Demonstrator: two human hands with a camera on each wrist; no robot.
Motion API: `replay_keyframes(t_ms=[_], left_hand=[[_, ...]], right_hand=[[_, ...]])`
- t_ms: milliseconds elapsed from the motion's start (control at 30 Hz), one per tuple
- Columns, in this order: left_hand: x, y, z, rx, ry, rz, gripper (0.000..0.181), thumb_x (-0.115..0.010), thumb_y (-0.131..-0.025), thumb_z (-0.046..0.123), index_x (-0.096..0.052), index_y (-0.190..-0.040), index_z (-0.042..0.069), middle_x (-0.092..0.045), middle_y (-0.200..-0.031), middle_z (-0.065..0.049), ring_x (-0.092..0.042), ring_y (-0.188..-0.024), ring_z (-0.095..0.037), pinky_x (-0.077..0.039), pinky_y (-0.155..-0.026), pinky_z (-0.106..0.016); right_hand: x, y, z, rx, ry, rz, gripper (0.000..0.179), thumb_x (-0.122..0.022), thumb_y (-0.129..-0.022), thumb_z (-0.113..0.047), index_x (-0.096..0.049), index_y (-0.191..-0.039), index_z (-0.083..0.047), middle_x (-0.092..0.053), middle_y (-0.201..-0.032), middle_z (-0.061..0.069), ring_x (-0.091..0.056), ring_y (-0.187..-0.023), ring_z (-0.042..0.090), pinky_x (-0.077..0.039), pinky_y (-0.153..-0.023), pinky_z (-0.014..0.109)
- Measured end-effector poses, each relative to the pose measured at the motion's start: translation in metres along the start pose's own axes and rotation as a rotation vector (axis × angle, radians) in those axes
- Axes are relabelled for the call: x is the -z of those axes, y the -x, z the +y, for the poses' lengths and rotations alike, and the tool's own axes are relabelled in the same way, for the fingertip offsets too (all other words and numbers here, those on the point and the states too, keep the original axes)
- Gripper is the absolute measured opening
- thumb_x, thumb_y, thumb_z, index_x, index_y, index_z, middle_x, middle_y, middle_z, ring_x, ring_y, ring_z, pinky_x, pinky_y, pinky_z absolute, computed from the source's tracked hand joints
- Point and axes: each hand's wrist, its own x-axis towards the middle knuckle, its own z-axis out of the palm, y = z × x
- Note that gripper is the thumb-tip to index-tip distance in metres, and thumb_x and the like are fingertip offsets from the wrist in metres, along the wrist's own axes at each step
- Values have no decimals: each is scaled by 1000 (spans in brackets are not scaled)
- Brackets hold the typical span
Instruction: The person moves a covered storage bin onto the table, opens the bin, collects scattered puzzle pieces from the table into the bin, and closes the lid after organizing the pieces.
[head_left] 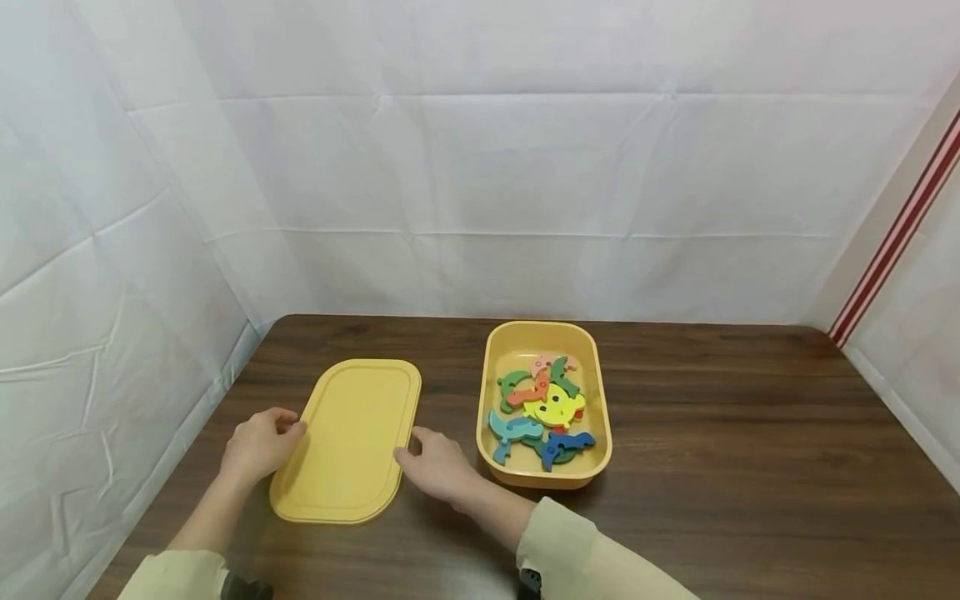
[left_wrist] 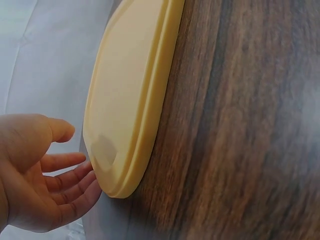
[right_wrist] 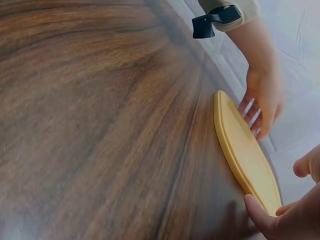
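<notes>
A flat yellow lid with rounded corners [head_left: 348, 442] lies on the left part of the wooden table. My left hand [head_left: 258, 447] is at its left edge, thumb raised and fingers loosely bent beside the rim. In the left wrist view those fingers [left_wrist: 75, 192] reach right to the lid's edge without curling round it. Across from it, my right hand [head_left: 438, 468] has its fingertips at the right edge of the lid. The right wrist view shows thumb and fingers spread, one fingertip [right_wrist: 254, 202] against the rim.
Right of the lid stands a deep yellow box [head_left: 544, 478] holding several colourful animal-shaped pieces, among them a yellow one [head_left: 553, 408], a light blue one [head_left: 516, 429] and a dark blue one [head_left: 558, 447]. White cloth [head_left: 480, 167] hangs behind the dark wooden table [head_left: 735, 442] and at its sides.
</notes>
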Motion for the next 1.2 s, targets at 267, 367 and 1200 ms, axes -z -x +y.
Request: replay_keyframes(t_ms=[267,367,1200], left_hand=[[-1,-1,4,16,45,4,46,-46,-92,31,-55,-118,-6,-61,-111,-25,-56,-98,-42,-45,-74,-50],[-1,-1,5,25,72,2,45,-46,-92,30,-56,-117,-6,-60,-112,-26,-54,-101,-44,-43,-78,-53],[-2,7,6,71,180,47,43,-52,-89,25,-55,-119,-6,-61,-112,-22,-55,-100,-36,-46,-74,-40]], right_hand=[[-6,-1,-3,-60,-134,12,55,-52,-91,-33,-42,-136,-4,-46,-136,13,-54,-110,22,-44,-93,43],[-8,-1,-3,-76,-191,13,54,-53,-91,-31,-42,-137,-4,-45,-137,13,-60,-91,17,-50,-80,36],[-13,1,0,-75,-409,36,51,-57,-89,-22,-43,-137,-8,-62,-96,3,-60,-82,12,-53,-68,27]])
